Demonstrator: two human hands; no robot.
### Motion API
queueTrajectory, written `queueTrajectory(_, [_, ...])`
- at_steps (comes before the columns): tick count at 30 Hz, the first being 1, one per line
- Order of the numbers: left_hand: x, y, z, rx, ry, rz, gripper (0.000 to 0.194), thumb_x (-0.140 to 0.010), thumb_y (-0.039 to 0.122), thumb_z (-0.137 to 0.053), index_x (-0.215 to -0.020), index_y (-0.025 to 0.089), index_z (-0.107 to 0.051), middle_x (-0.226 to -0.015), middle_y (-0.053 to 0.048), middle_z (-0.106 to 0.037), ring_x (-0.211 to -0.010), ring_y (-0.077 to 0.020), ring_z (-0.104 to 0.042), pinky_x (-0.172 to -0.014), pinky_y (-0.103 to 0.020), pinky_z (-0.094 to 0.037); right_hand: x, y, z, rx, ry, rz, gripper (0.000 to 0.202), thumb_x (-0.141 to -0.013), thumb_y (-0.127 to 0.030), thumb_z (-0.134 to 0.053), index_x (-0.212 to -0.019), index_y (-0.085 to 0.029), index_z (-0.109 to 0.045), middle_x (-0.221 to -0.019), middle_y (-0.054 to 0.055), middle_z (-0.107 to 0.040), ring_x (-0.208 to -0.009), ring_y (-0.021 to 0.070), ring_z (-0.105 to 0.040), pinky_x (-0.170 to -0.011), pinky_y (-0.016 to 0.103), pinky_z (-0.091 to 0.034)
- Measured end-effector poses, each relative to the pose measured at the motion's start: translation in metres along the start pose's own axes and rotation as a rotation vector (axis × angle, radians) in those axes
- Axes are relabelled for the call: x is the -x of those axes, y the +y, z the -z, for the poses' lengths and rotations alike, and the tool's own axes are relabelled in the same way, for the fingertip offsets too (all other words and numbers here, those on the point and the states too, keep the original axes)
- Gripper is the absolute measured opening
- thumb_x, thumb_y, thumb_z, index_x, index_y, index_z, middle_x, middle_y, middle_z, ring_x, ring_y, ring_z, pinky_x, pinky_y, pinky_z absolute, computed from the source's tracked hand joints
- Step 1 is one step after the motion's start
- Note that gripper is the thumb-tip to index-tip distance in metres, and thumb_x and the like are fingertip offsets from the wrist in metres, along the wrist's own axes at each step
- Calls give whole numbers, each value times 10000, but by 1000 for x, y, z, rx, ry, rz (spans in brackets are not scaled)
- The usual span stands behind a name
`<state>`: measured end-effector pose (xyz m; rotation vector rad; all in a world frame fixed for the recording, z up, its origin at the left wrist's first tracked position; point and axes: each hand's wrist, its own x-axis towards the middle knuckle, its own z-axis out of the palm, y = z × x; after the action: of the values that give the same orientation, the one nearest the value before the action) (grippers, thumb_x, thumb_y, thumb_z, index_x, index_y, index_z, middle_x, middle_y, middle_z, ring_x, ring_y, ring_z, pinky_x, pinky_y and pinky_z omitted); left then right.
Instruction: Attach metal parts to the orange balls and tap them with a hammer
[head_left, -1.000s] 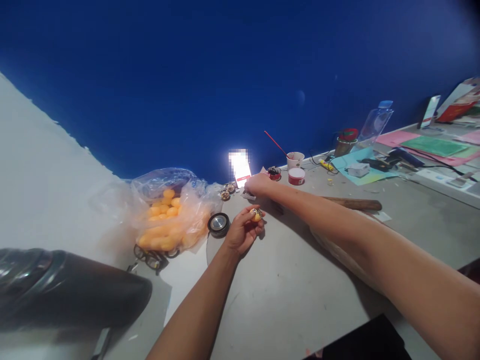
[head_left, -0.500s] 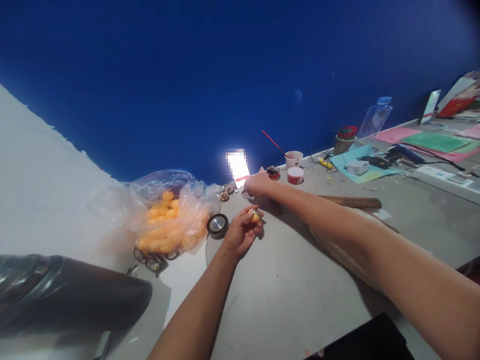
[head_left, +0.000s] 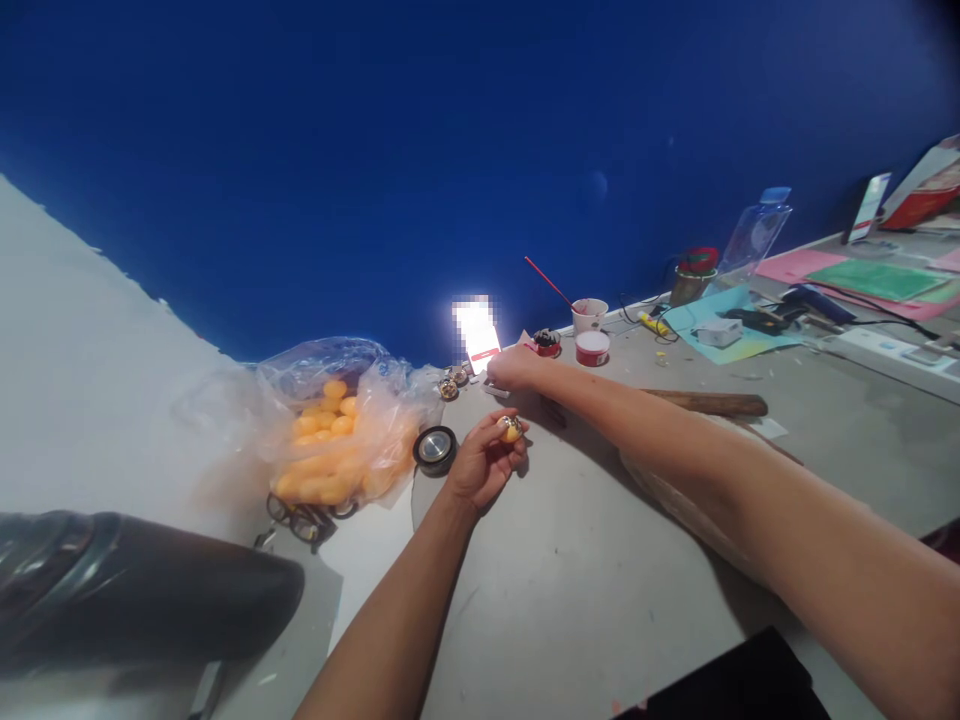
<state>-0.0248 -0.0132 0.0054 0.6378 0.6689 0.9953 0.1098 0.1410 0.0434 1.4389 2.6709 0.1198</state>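
My left hand (head_left: 484,462) holds a small orange ball (head_left: 511,430) with dark and gold decoration between thumb and fingers, just above the grey table (head_left: 585,580). My right hand (head_left: 514,368) reaches far forward, fingers curled down on small items near a bright white card (head_left: 478,334) at the table's back edge; what it grips is hidden. Two small decorated balls (head_left: 452,384) lie just left of that hand.
A clear plastic bag of orange balls (head_left: 337,440) lies at the left, with a black round tin (head_left: 434,448) and black glasses (head_left: 303,520) beside it. Paint cups (head_left: 591,334), a wooden stick (head_left: 712,404), coloured papers (head_left: 862,285) and a dark cylinder (head_left: 135,590) are also in view.
Both hands stay nearly still; the view has shifted slightly, and my left hand keeps the ball.
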Motion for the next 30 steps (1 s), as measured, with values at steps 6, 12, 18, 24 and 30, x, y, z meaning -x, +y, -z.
queueTrajectory(6, [0, 1, 0, 6, 8, 16, 371, -771, 199, -852, -1106, 152, -701, -953, -102, -750, -685, -128, -642, -600, -213, -492, 4, -3, 8, -10, -14, 16, 303, -995, -332, -630, -1159, -185, -837, -1082, 175, -832, -1006, 290, -797, -772, 313, -535])
queueTrajectory(12, [0, 2, 0, 2, -1, 20, 379, -773, 202, -859, -1114, 154, -702, -969, -101, -747, -692, -129, -641, -604, -218, -496, 6, -5, 8, -26, 9, 23, 300, -999, -317, -616, -1150, -183, -838, -1098, 178, -828, -1024, 298, -790, -777, 320, -529])
queueTrajectory(18, [-1, 1, 1, 21, -13, 18, 354, -805, 219, -848, -1126, 153, -712, -962, -110, -754, -688, -133, -640, -606, -222, -502, 20, -3, 21, -82, 72, 7, 303, -998, -252, -594, -1167, -141, -820, -1106, 190, -822, -1030, 284, -774, -746, 291, -484])
queueTrajectory(24, [-3, 0, 3, 47, -3, 0, 418, -889, 312, -826, -1262, 183, -689, -1006, -138, -781, -682, -127, -626, -626, -221, -496, 37, -2, 33, -183, 200, -33, 270, -951, -213, -641, -1136, -90, -792, -1041, 164, -820, -935, 237, -730, -729, 275, -423])
queueTrajectory(30, [-5, -1, 5, 40, -10, 4, 350, -908, 290, -799, -1223, 179, -691, -1012, -128, -778, -674, -136, -640, -616, -242, -496, 74, -7, 26, -400, 294, -16, 191, -938, -158, -616, -1016, -128, -788, -969, 87, -807, -835, 172, -667, -702, 253, -386])
